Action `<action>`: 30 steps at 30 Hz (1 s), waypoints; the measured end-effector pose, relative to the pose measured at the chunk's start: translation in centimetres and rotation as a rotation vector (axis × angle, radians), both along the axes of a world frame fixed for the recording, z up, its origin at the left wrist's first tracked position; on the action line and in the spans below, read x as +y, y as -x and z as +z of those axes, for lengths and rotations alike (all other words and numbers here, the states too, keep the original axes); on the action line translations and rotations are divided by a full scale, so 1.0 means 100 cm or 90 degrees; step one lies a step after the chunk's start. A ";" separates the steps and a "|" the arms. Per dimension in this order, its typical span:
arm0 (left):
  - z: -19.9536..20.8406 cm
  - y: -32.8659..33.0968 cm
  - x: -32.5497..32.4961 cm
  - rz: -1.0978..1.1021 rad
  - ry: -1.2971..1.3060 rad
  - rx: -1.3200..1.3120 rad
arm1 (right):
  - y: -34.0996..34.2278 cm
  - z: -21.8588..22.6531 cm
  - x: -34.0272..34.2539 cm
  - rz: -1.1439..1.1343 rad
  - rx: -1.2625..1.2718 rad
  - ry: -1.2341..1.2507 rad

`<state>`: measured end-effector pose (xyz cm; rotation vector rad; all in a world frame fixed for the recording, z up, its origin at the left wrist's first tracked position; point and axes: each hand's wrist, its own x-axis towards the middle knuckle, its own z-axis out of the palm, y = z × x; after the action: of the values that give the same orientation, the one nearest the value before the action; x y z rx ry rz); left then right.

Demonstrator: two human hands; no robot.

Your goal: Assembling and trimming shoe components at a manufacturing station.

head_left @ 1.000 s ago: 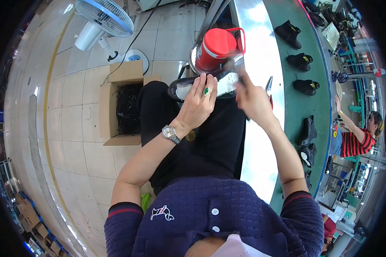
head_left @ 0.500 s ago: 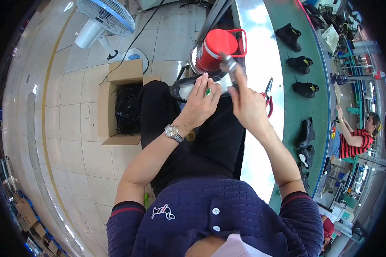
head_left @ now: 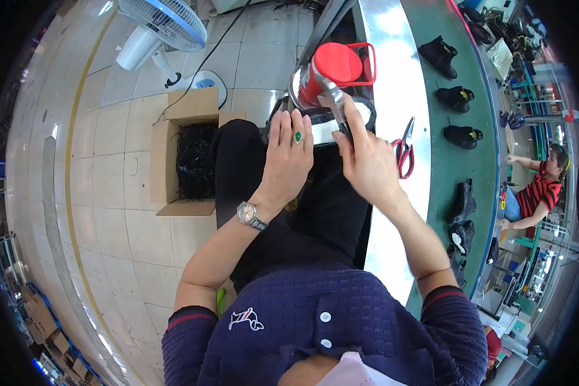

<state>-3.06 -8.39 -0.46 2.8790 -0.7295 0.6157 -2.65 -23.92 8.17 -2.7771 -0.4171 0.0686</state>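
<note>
Now | left hand: farther left on shoe | right hand: hammer

Left hand and right hand forward, apart.
Left fingers extended, slightly spread, wrist behind them; right hand curled in a grip, index finger foremost, thumb on the side nearer the left fingers.

Long silver metal bench, glossy; left thereof, narrow grey metal hammer head, shiny; cylindrical red plastic jug, smooth.
</note>
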 end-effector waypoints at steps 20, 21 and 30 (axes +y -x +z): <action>0.026 0.038 0.071 0.069 0.776 0.577 | 0.040 0.005 -0.037 -0.153 0.397 -0.162; 0.017 0.052 0.071 0.072 0.794 0.612 | 0.049 0.008 -0.031 -0.161 0.481 -0.258; 0.003 0.070 0.079 0.100 0.524 0.251 | 0.009 0.042 0.043 0.213 0.451 -0.021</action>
<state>-10.03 -0.47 -0.17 2.1786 -0.1290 0.2476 -3.52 -19.63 12.40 -2.4019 -0.6597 1.0626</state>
